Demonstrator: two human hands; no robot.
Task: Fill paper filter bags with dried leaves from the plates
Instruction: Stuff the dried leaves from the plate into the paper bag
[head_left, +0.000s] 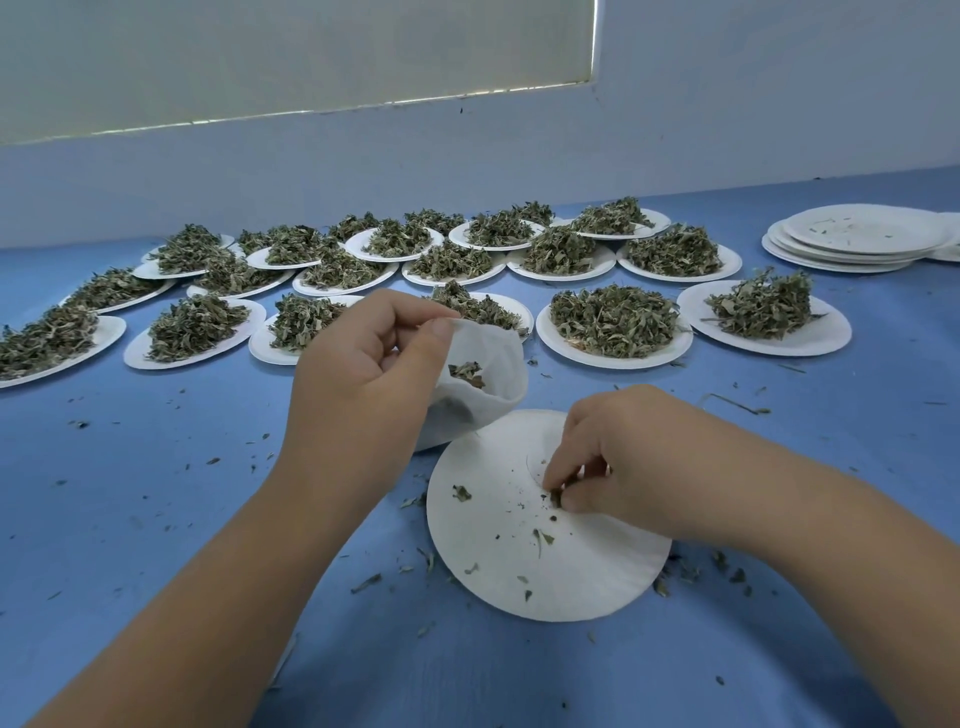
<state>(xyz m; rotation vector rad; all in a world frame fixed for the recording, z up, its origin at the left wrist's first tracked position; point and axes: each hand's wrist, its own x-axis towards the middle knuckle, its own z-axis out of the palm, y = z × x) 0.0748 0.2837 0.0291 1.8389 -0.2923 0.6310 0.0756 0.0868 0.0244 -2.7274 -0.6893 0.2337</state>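
Shows, nearest at 6 o'clock, a near-bare paper plate (587, 577) on a blue table (156, 519), with only crumbs and a few leaf scraps left on it. Shows the right hand (639, 457) at 4 o'clock, fingertips closed in a pinch on a small scrap near the plate's middle.

Just beyond, at 11 o'clock from the plate, shows the left hand (358, 374) pinching the rim of a white filter bag (498, 358). Holds the mouth open and tilted toward the plate, lower end down by the plate's far rim. Reveals some dried leaves (466, 371) inside; fill level hidden.

Risks losing the brittle scrap on the way across to the bag, adding to the litter (727, 571) already strewn round the plate. Risks, too, a sagging or closing mouth, given soft paper held by one edge only, or leaves tipping back out through the tilt.

Farther off, from 9 to 2 o'clock, shows many close-packed plates heaped with leaves (613, 322); risks a knocked heap on any careless reach. Farthest, at 2 o'clock, shows a stack of emptied plates (857, 239).
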